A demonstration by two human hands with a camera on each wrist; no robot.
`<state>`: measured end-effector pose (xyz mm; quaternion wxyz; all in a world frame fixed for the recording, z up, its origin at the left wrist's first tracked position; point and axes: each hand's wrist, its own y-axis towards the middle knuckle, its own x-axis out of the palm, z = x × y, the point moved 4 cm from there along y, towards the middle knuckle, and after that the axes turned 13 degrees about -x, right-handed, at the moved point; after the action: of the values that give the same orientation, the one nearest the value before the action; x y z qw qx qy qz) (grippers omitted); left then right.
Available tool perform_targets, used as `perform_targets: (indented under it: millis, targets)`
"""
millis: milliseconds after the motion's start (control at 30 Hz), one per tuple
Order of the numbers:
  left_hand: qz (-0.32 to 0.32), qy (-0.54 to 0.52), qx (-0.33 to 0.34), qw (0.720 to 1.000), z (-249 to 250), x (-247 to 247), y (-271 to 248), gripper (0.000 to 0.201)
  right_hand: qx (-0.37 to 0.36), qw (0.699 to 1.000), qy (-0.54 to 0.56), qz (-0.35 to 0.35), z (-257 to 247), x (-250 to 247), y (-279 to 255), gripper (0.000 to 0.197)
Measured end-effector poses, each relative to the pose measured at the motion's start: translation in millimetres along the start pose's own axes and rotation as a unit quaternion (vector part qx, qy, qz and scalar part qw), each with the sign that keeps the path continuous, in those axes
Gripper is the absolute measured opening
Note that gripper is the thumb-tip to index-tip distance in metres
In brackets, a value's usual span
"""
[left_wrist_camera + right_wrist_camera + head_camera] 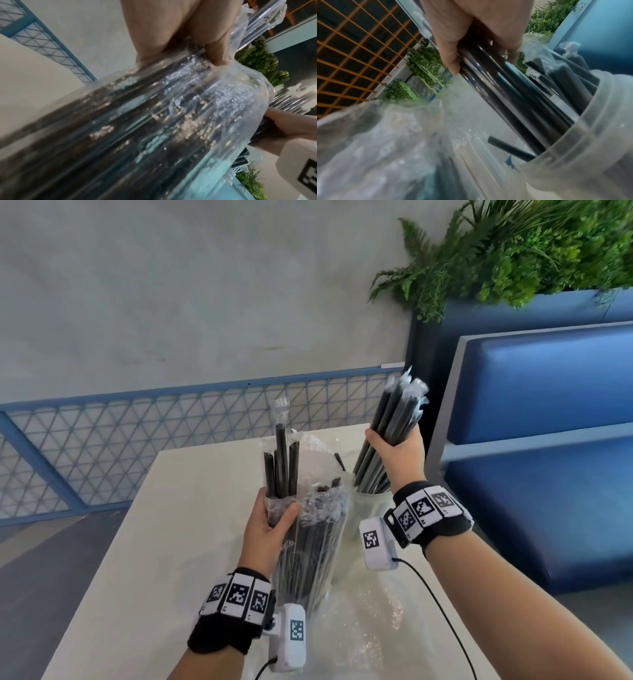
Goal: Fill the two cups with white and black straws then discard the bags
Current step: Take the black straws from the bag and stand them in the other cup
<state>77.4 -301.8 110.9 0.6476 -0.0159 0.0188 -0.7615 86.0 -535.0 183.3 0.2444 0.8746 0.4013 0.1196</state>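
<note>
My left hand (pixel 274 518) grips a clear plastic bag (pixel 308 549) of black straws, held upright on the white table (pixel 154 542); a few black straws (pixel 282 463) stick out above its top. In the left wrist view the crinkled bag (pixel 154 121) fills the picture under my left hand's fingers (pixel 217 54). My right hand (pixel 397 453) holds a bundle of wrapped black straws (pixel 397 412), their lower ends inside a translucent cup (pixel 368 508). The right wrist view shows the bundle (pixel 505 94) entering the cup (pixel 582 148), with white straws (pixel 474 155) beside it.
Another crumpled clear bag (pixel 359 621) lies on the table near me. A blue upholstered bench (pixel 531 440) stands to the right, with a planter of green ferns (pixel 513 251) behind it. A blue mesh railing (pixel 137 440) runs beyond the table's far edge.
</note>
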Motion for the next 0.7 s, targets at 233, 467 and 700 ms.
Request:
perform_targets:
  millis: [233,467,700]
  targets:
    - [0.003,-0.006,-0.006,1.0,-2.9,-0.8,-0.6,0.032,-0.089,0.996,0.006,-0.015,-2.1,2.4,-1.0,0.058]
    - [0.015,-0.022,-0.036,0.999,-12.8,-5.9,3.2,0.07,-0.099,0.953,-0.218,-0.185,17.2,17.2,-4.5,0.015]
    - [0.01,-0.013,-0.017,1.0,-11.1,-7.9,4.1,0.04,-0.215,0.919,-0.317,-0.092,12.2,5.3,-15.2,0.049]
